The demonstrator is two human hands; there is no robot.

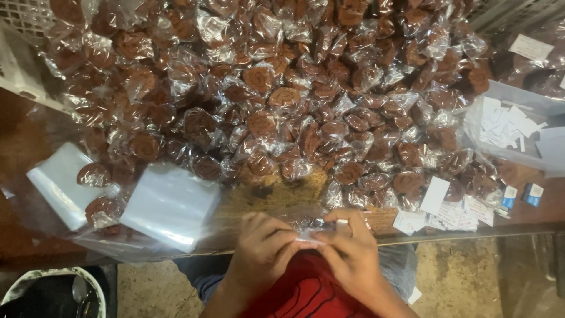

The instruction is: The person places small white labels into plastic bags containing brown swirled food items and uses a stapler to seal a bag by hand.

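Your worktable point(17, 153) is a brown surface nearly buried under a heap of wrapped brown cookies point(282, 88), each in its own crinkled clear packet. At its near edge, just over your lap, you hold one small clear packet point(312, 235) between both hands. Your left hand point(262, 250) has its fingers curled in and pinching the packet's left end; your right hand point(353, 253) pinches the right end, thumb and forefinger pressed together on the plastic. Whether a cookie is already inside is hidden by your fingers.

It looks as if you are closing or folding the mouth of this packet, so the step in hand is the sealing of a single piece. The next move would call for a firm, even pinch along the open edge so the film does not spring back.

Just left of your hands lie two stacks of empty clear bags point(168, 203), with a couple of wrapped cookies between them. To your right, small white paper labels point(447, 212) are scattered, and a clear plastic tub point(506, 126) holds more.
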